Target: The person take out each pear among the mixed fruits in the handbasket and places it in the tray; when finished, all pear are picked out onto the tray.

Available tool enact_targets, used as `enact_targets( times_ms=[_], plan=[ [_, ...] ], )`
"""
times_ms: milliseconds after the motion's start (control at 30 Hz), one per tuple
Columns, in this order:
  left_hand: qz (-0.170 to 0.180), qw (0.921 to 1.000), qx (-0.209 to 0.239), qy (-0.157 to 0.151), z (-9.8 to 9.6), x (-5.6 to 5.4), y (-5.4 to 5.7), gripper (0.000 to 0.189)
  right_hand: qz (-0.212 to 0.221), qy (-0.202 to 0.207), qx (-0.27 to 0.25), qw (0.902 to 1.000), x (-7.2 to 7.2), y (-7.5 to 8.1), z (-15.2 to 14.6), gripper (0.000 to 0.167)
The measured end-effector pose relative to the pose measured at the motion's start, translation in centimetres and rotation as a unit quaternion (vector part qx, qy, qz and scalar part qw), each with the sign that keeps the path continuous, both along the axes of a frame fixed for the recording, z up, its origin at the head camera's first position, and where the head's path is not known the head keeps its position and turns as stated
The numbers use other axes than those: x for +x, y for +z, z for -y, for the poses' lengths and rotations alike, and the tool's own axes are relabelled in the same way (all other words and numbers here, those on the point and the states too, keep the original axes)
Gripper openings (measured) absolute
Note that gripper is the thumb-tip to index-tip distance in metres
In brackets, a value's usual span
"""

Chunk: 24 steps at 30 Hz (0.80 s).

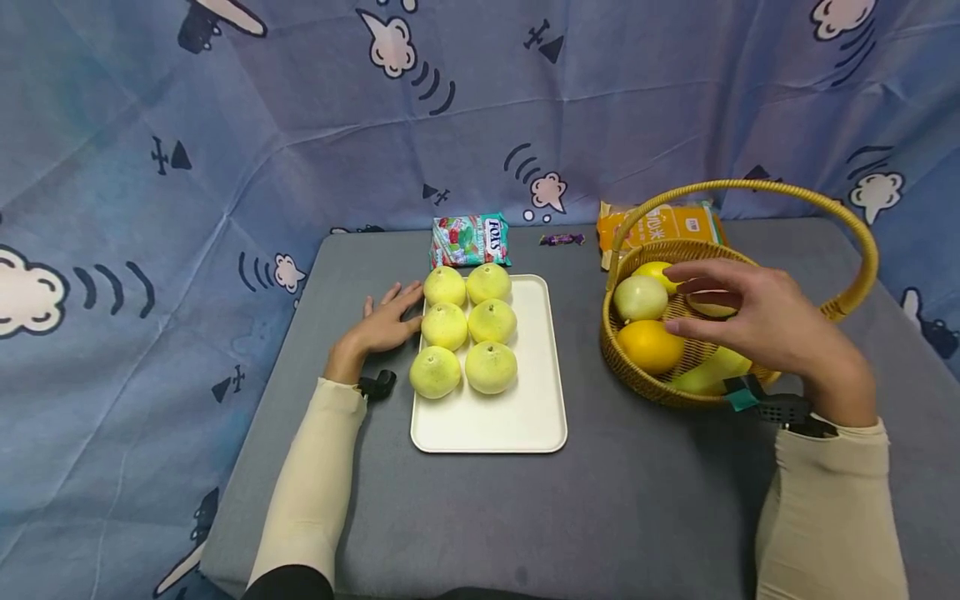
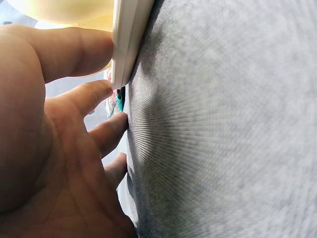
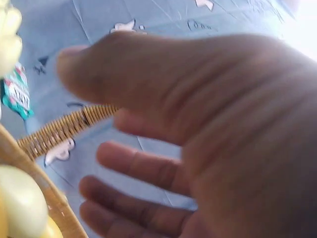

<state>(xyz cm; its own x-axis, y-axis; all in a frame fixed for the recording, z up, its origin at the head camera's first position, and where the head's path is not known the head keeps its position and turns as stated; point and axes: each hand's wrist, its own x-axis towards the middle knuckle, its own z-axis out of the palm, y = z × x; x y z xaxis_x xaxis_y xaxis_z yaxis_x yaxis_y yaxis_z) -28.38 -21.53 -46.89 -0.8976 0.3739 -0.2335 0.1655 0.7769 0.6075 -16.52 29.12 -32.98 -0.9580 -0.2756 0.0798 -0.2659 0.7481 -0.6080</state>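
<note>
In the head view my left hand (image 1: 387, 321) rests at the left edge of a white tray (image 1: 525, 417), fingers spread; the left wrist view shows its thumb and index finger touching the tray's rim. Several yellow-green round fruits (image 1: 491, 367) stand in two columns on the tray's left part. My right hand (image 1: 765, 312) hovers over a wicker basket (image 1: 626, 372), thumb and fingers apart with nothing between them. Inside the basket lie an orange fruit (image 1: 650, 347), a pale green round fruit (image 1: 641, 298), a yellow fruit (image 1: 654, 273) and a long yellow-green fruit (image 1: 712, 372), partly hidden by the hand.
Behind the tray lies a teal candy packet (image 1: 470, 240), and right of it a small purple wrapped candy (image 1: 562, 239). An orange snack bag (image 1: 678, 223) sits behind the basket. The basket's tall handle (image 1: 780, 187) arches over it. A patterned blue curtain (image 1: 480, 108) hangs behind the grey table (image 1: 465, 517).
</note>
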Motion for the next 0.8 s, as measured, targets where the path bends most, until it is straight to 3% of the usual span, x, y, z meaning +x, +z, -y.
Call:
enact_targets(
  times_ms=[333,533,800],
  plan=[
    [0.0,1.0,0.002,0.002,0.0,0.1,0.1,0.069,0.025,0.003,0.048,0.9985,-2.2,-0.4,-1.3,0.061],
    [-0.001,1.0,0.005,0.002,0.0,0.2,0.0,0.069,0.012,0.045,0.069,0.9965,-4.6,-0.9,-0.4,0.052],
    [0.001,1.0,0.005,0.0,0.0,0.1,0.0,0.07,0.024,0.114,0.128,0.9849,-7.8,-2.0,1.0,0.045]
  ],
)
